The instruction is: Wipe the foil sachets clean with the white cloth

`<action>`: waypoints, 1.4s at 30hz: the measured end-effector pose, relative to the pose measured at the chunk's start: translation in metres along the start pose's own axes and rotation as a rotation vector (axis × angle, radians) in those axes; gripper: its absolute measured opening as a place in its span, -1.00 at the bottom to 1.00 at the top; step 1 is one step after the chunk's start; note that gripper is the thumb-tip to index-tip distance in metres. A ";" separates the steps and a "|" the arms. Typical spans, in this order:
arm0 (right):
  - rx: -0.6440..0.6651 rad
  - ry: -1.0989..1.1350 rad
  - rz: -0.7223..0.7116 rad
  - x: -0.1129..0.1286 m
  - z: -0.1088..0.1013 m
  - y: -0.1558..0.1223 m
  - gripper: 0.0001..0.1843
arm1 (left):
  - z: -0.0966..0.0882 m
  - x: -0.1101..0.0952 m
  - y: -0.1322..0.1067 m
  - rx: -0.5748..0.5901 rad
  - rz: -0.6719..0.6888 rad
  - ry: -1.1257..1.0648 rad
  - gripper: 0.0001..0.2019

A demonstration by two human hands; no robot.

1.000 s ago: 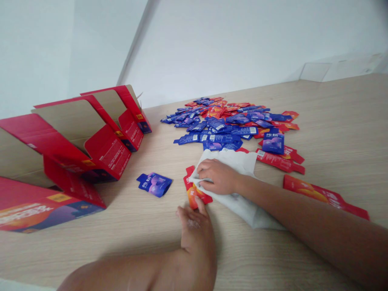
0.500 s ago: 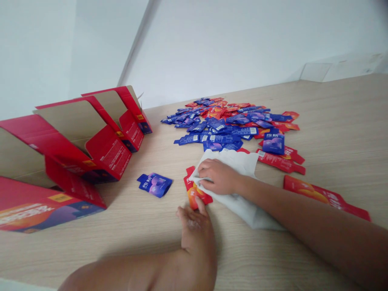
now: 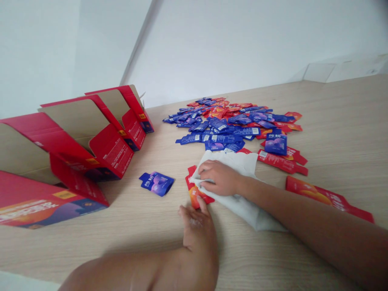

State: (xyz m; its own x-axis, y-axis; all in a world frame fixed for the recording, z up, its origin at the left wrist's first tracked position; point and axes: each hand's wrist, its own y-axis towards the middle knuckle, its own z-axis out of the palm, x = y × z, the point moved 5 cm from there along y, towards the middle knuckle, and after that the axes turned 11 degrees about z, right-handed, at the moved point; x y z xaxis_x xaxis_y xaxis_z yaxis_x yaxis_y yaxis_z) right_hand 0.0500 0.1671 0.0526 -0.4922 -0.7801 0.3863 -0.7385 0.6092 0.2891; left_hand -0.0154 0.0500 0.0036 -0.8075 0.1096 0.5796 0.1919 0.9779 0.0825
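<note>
The white wipe (image 3: 239, 202) is pinched under the right hand (image 3: 220, 177), fingers (image 3: 212, 166) held together, over a red-orange sachet (image 3: 195, 194). That sachet's lower edge is touched by the left hand (image 3: 197, 228), its fingers (image 3: 189, 212) slightly apart. A blue sachet (image 3: 157, 183) lies nearby on the wooden table (image 3: 333, 121), its large white characters too blurred to read.

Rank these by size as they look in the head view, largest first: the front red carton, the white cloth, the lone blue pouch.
1. Red carton, though the frame cuts it off
2. White cloth, partly hidden by a hand
3. Blue pouch
</note>
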 end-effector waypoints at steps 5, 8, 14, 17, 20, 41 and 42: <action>-0.016 -0.014 0.041 -0.008 0.000 0.000 -0.83 | 0.003 0.000 0.000 0.016 -0.002 -0.014 -0.51; 0.005 -0.004 -0.014 -0.003 0.002 0.000 -0.83 | 0.002 0.000 0.000 0.021 0.002 -0.014 -0.49; 0.026 0.070 -0.015 -0.003 0.004 0.001 -0.80 | 0.000 -0.001 0.000 0.039 0.006 0.109 -0.51; 0.027 0.091 -0.005 -0.004 0.004 0.001 -0.80 | 0.000 -0.001 0.000 0.025 -0.018 0.139 -0.52; 0.021 0.096 0.001 -0.006 0.004 0.001 -0.80 | 0.001 -0.001 -0.001 0.024 -0.008 0.083 -0.51; 0.028 0.102 0.007 -0.006 0.004 0.001 -0.79 | 0.003 0.001 -0.001 -0.006 -0.025 -0.099 -0.48; 0.028 0.103 0.005 -0.006 0.004 0.001 -0.79 | 0.003 0.001 -0.001 -0.007 -0.024 -0.097 -0.48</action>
State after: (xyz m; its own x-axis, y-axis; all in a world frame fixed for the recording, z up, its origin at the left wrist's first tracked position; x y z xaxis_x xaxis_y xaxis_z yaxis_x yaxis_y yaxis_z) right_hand 0.0500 0.1719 0.0476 -0.4465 -0.7575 0.4762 -0.7498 0.6072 0.2629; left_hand -0.0180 0.0498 0.0011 -0.8621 0.1035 0.4960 0.1760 0.9791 0.1016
